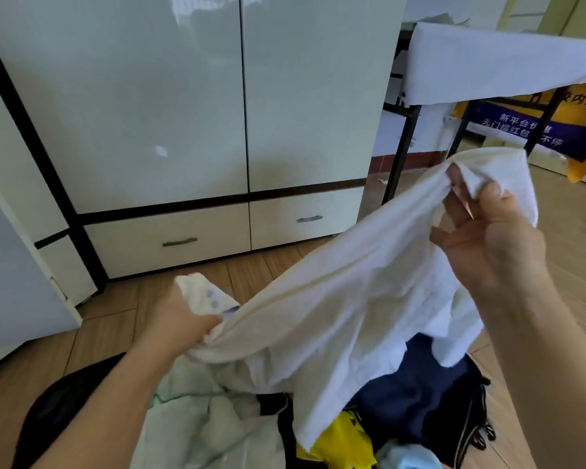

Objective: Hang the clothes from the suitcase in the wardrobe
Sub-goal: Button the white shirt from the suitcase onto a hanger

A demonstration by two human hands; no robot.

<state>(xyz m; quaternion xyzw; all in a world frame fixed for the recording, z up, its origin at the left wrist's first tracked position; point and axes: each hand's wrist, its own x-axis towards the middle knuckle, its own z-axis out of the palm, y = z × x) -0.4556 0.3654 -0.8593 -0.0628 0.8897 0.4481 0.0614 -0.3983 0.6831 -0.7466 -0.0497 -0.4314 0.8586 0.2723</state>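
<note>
Shirt [335,299], white, stretched mid-frame between both hands above the open suitcase [467,431]. Left hand [180,319] bunches the cuffed end; right hand [487,228] pinches an edge at right. Wardrobe [190,106] doors closed, upper left. No hanger visible. Advice: find collar and shoulders, shake flat, then open a door.

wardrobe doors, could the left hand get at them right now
Probably not yet: the left hand grips the white shirt, and the shut wardrobe doors stand well beyond it across bare floor.

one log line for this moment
left hand grips white shirt | right hand pinches it | wardrobe doors closed
</note>
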